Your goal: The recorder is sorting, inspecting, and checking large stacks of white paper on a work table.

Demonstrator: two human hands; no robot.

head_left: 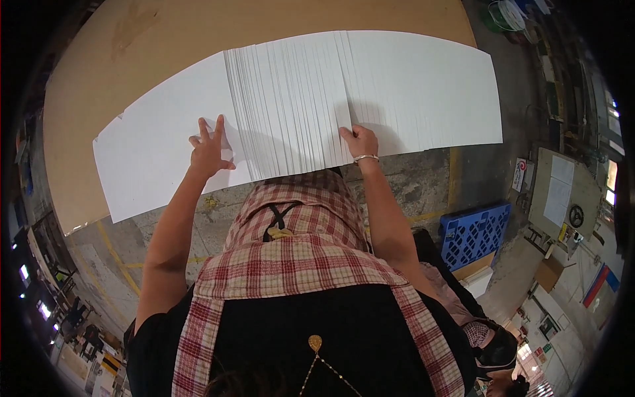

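Observation:
A wide row of white sheets (284, 99), paper or thin card, lies fanned out with overlapping edges across the brown board surface in front of me. My left hand (209, 151) rests flat on the left part of the fan, its fingers spread and nothing held. Right of the middle, near the close edge, my right hand (361, 141) is closed with thumb and curled fingers at a raised sheet edge. That sheet (390, 86) shows a shadowed gap along its left side. How many sheets the right fingers pinch is hidden.
The brown board (86, 145) extends behind and left of the sheets. A blue plastic pallet (476, 235) stands on the right, near a machine with a black handwheel (577, 215). A green-and-white bucket (506, 16) sits far right. Another person (493, 344) is at the lower right.

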